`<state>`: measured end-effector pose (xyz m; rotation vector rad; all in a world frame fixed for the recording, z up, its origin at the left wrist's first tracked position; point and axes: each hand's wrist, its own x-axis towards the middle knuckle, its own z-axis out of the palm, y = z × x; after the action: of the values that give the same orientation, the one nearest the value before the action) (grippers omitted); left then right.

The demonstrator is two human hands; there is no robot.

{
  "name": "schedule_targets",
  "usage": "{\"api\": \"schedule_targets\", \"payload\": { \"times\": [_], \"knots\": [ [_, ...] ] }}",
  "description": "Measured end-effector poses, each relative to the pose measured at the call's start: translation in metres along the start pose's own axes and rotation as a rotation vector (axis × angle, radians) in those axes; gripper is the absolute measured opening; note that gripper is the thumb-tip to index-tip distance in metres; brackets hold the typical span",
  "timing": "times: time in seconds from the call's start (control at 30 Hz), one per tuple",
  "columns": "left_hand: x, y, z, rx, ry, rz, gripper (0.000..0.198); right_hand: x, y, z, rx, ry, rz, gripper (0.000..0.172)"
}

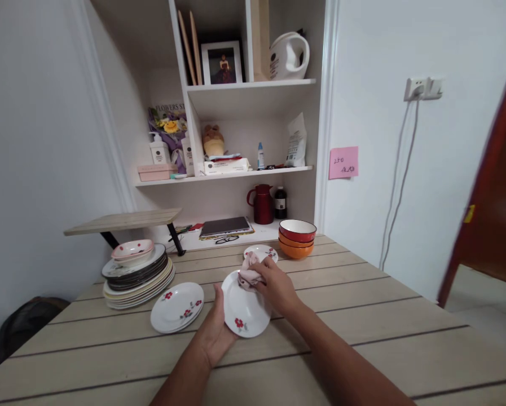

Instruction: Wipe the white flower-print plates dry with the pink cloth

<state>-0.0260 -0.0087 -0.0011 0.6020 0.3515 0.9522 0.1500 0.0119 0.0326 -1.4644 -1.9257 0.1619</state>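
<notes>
My left hand (pixel 214 331) holds a small white plate (pixel 243 307) with red flowers, tilted up above the wooden table (pixel 363 338). My right hand (pixel 276 285) is closed on a pinkish cloth (pixel 251 269) pressed against the plate's upper rim. A short stack of matching small plates (pixel 176 307) lies just left of my left hand. Another small flowered plate (pixel 261 251) lies behind the cloth.
A tall stack of larger plates (pixel 137 279) topped by a flowered bowl (pixel 132 251) stands at the left. Red and orange bowls (pixel 297 238) are stacked at the back. Behind are a low riser shelf (pixel 123 221) and a wall shelf unit with a red jug (pixel 262 204).
</notes>
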Motion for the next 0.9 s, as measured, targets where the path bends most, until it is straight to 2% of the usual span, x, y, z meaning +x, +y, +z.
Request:
{"api": "schedule_targets", "payload": {
  "times": [0.2,0.43,0.53,0.7,0.8,0.9],
  "knots": [
    [-0.002,-0.001,0.006,-0.003,-0.046,-0.021,0.058,0.000,-0.002,0.005,-0.046,-0.029,-0.041,0.037],
    [-0.004,-0.004,0.012,-0.033,-0.011,-0.016,0.064,-0.006,-0.018,0.011,-0.012,-0.068,-0.139,0.047],
    [-0.003,-0.001,0.010,-0.052,0.034,0.044,0.061,-0.013,-0.030,0.014,0.033,-0.147,-0.257,0.050],
    [-0.007,0.012,0.004,-0.085,0.174,0.234,0.049,-0.021,-0.045,0.013,0.102,-0.259,-0.478,0.040],
    [-0.008,0.018,0.001,-0.090,0.221,0.271,0.053,-0.021,-0.045,0.013,0.103,-0.215,-0.475,0.034],
    [-0.005,0.020,-0.001,-0.111,0.189,0.276,0.064,-0.017,-0.040,0.012,0.090,-0.180,-0.444,0.030]
  ]
}}
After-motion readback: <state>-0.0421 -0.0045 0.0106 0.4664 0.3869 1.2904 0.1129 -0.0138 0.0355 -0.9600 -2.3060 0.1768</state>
